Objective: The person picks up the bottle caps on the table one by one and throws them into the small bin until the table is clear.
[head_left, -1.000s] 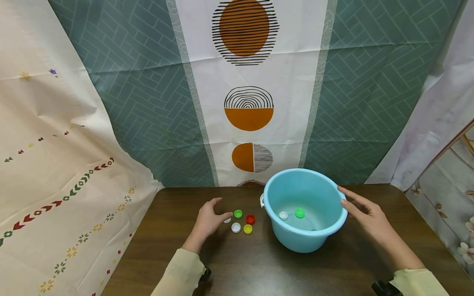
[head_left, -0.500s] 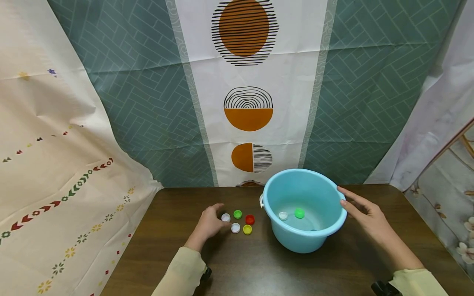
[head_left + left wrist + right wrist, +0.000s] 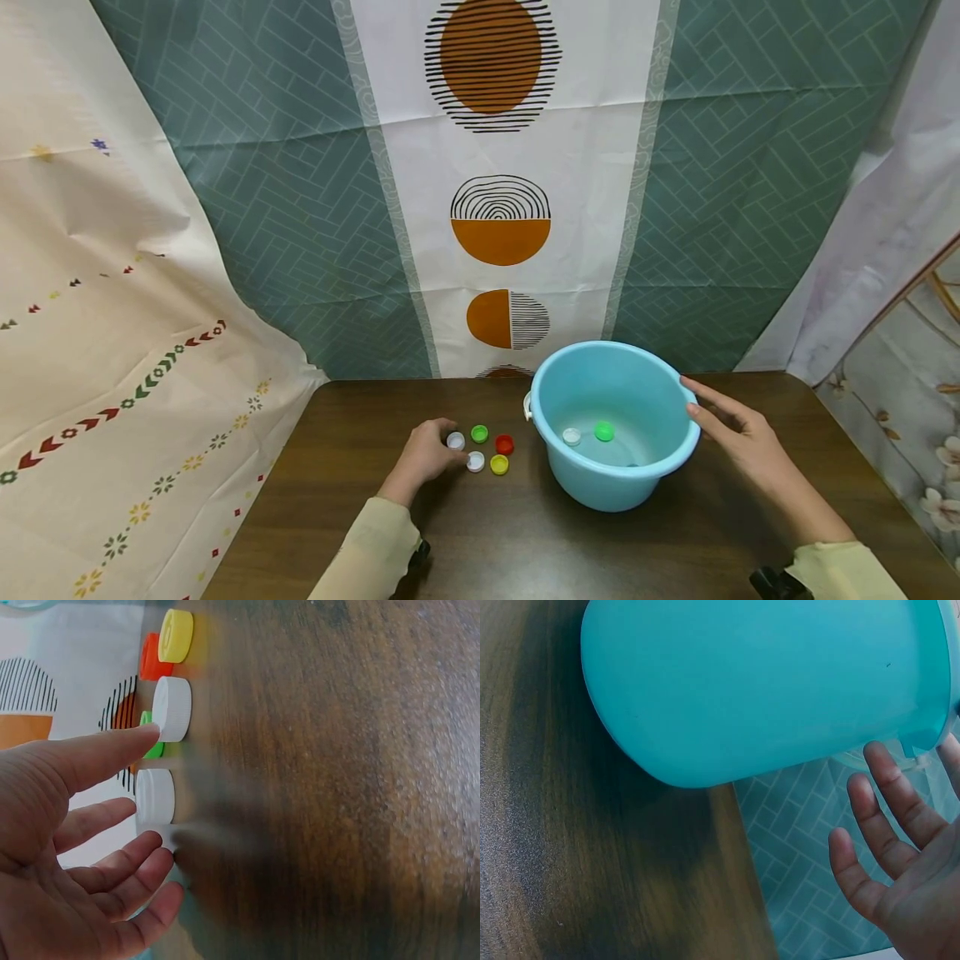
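My left hand (image 3: pixel 426 457) is at the loose bottle caps on the table. In the left wrist view its thumb tip touches the nearer white bottle cap (image 3: pixel 173 709). The index fingertip is at the other white cap (image 3: pixel 156 796), and the remaining fingers hang loosely bent. A green cap (image 3: pixel 479 433), a red cap (image 3: pixel 504 445) and a yellow cap (image 3: pixel 499 465) lie just to the right. My right hand (image 3: pixel 742 433) rests thumb and fingertips against the right rim of a light blue bucket (image 3: pixel 600 492), fingers mostly straight. Inside lie a white cap (image 3: pixel 572 437) and a green cap (image 3: pixel 603 431).
The brown wooden table (image 3: pixel 510 550) ends at a patterned cloth (image 3: pixel 352 250) behind it. A pale cloth (image 3: pixel 150 333) hangs at the left. The bucket's white handle joint (image 3: pixel 528 407) sticks out towards the caps.
My left hand has lowered onto the white caps and drawn its thumb and fingers nearer together. The farther white cap, partly hidden before, now shows. My right hand stays on the bucket rim.
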`<move>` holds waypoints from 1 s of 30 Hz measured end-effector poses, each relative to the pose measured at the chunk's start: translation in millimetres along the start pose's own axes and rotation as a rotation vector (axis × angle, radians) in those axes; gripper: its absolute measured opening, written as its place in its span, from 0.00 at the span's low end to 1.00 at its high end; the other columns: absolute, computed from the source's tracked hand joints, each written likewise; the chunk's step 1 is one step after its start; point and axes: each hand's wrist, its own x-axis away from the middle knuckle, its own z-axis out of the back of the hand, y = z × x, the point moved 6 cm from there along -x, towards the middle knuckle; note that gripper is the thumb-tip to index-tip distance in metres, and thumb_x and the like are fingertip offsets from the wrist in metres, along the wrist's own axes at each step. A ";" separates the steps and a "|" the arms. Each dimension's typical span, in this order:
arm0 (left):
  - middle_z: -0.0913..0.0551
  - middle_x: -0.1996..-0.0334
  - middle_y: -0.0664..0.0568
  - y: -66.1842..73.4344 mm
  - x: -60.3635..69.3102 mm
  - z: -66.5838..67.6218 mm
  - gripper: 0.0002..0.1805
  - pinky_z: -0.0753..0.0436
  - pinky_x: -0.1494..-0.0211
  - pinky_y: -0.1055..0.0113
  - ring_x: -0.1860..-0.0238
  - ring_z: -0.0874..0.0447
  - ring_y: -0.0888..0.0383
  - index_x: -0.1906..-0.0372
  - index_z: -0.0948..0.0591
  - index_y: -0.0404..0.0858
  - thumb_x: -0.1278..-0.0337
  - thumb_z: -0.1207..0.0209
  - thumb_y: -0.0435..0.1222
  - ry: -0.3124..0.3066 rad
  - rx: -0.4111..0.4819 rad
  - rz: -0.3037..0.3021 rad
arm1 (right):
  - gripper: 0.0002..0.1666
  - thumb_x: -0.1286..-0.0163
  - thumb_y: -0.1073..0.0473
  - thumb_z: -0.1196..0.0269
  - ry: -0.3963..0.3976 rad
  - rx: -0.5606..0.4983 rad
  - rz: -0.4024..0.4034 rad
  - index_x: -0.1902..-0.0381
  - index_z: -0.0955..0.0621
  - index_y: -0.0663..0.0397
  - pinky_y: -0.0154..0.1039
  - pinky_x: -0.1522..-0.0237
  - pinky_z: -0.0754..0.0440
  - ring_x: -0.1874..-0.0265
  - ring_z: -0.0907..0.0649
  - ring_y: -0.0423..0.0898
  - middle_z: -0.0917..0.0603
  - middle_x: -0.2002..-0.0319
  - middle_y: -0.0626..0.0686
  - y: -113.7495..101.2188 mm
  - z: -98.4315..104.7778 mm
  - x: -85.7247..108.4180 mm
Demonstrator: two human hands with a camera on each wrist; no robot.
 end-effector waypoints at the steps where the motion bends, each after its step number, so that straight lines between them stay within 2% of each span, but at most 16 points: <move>1: 0.18 0.53 0.44 -0.4 -0.2 -0.2 0.31 0.21 0.48 0.50 0.54 0.22 0.49 0.46 0.19 0.32 0.59 0.24 0.38 0.000 -0.001 0.002 | 0.29 0.24 0.48 0.45 0.001 0.001 0.000 0.28 0.32 0.41 0.35 0.57 0.17 0.49 0.22 0.30 0.28 0.33 0.54 -0.1 0.0 0.0; 10: 0.18 0.57 0.46 -3.8 -4.0 -2.2 0.28 0.21 0.49 0.51 0.56 0.22 0.50 0.49 0.17 0.37 0.59 0.24 0.42 -0.007 -0.019 0.021 | 0.29 0.24 0.48 0.45 0.005 0.001 -0.002 0.28 0.32 0.41 0.33 0.58 0.18 0.50 0.21 0.32 0.28 0.33 0.54 -0.2 -0.3 -0.6; 16: 0.17 0.60 0.46 -3.4 -4.4 -2.1 0.23 0.20 0.55 0.53 0.61 0.22 0.52 0.51 0.16 0.35 0.52 0.27 0.40 0.013 -0.052 -0.013 | 0.29 0.24 0.48 0.45 0.011 0.005 -0.001 0.28 0.32 0.41 0.33 0.59 0.18 0.51 0.20 0.33 0.27 0.34 0.54 1.0 -0.5 0.6; 20: 0.17 0.61 0.46 -4.4 -4.9 -2.2 0.19 0.20 0.57 0.54 0.62 0.22 0.53 0.52 0.16 0.35 0.49 0.29 0.38 0.028 -0.067 -0.014 | 0.29 0.24 0.48 0.45 0.013 0.008 0.000 0.28 0.32 0.41 0.33 0.59 0.18 0.51 0.20 0.33 0.27 0.34 0.55 1.3 -0.9 1.0; 30: 0.17 0.63 0.50 -6.7 -2.6 -1.7 0.14 0.20 0.57 0.54 0.63 0.22 0.54 0.60 0.15 0.38 0.51 0.28 0.39 0.041 -0.100 -0.021 | 0.29 0.24 0.48 0.45 0.010 0.010 0.004 0.28 0.32 0.41 0.33 0.59 0.18 0.51 0.20 0.32 0.28 0.33 0.55 1.4 -1.8 1.7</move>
